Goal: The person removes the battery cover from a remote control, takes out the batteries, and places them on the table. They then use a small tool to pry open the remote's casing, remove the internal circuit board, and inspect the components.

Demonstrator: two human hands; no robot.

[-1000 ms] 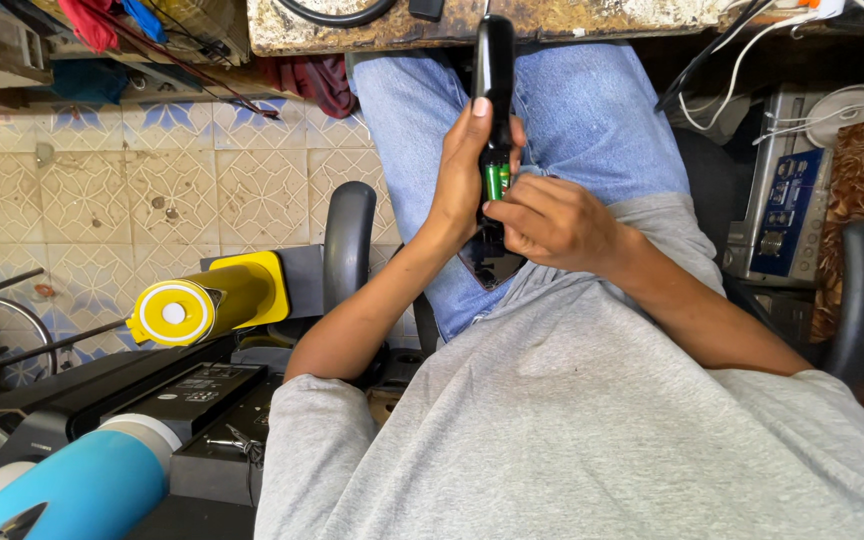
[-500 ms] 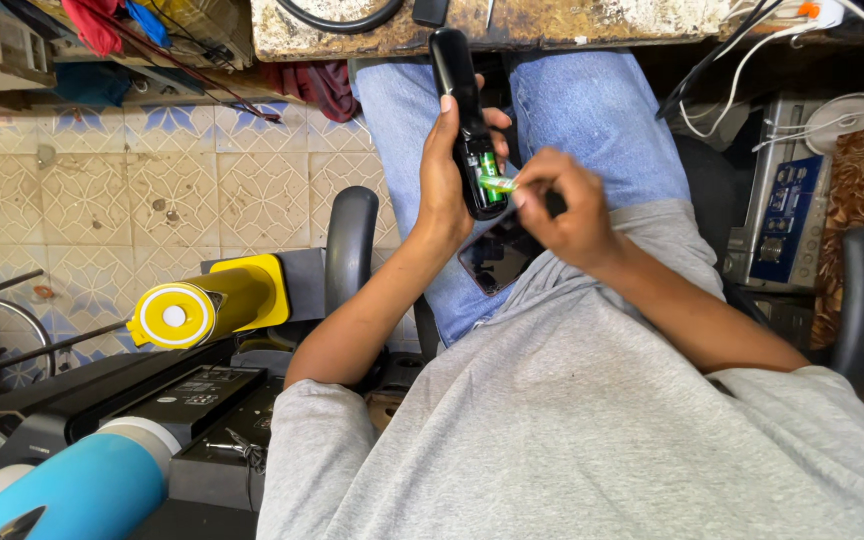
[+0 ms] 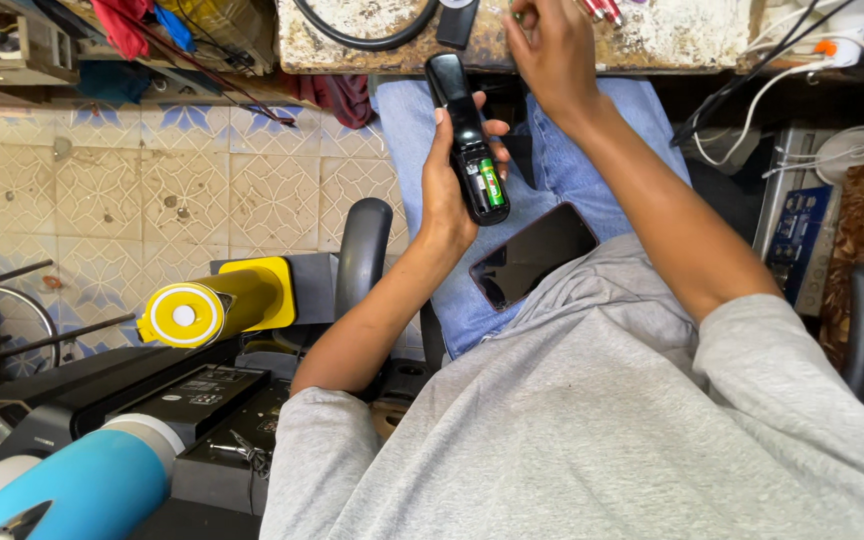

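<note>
**Holding the remote with its back open**

Sitting in your chair, you look down at your lap. Your left hand (image 3: 449, 185) is wrapped around a long black plastic remote control (image 3: 467, 135). The fingers curl around one side and the thumb presses the other, so the grip is tight. The remote is held up over your left leg, in blue jeans, and it points away from you toward the worn stone-topped workbench (image 3: 652, 40). Its back faces up. The battery slot near the bottom end is open, and a green battery (image 3: 492, 183) sits inside it.

Your right hand (image 3: 550, 50) is stretched out far from the remote, up over the edge of the workbench. The fingers are bent down onto the top, but you cannot tell if they are pinching something, because the top of the picture cuts them off.

A flat black smartphone with a dark shiny screen (image 3: 534, 255) lies on your lap, just beside the bottom of your grey shirt and near the low end of the remote.

A yellow tool with a round white end (image 3: 217, 305) sticks out by the black chair armrest (image 3: 364, 255) on your left side. A loop of black cable (image 3: 352, 35) lies on the workbench.
</note>
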